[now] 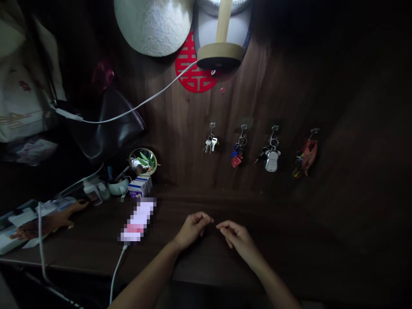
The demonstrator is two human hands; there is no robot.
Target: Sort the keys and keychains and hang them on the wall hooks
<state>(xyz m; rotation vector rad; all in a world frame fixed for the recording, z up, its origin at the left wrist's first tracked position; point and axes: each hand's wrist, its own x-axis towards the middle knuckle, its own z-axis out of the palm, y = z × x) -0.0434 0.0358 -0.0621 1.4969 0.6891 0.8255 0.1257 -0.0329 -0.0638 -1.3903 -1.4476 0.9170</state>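
Just above the dark wooden desk, my left hand (194,229) and my right hand (236,238) face each other with a small gap between their fingertips. Both have loosely bent fingers, and I see nothing in either. Left of my left hand lies a lit phone (138,221), its screen blurred out, with a white charging cable (117,268) at its lower end. Four hooks on the wooden wall beyond my hands carry keys (210,143), keys with a red and blue tag (237,156), keys with a silvery fob (272,159) and a reddish-orange key pouch (309,154).
A lamp (220,51) and a pale round hat-like thing (156,28) hang above a red paper cutout (196,81). At the left are a round mirror (143,162), small boxes (140,187), a cup (118,187), a brown carved piece (48,221) and a dark bag (109,124).
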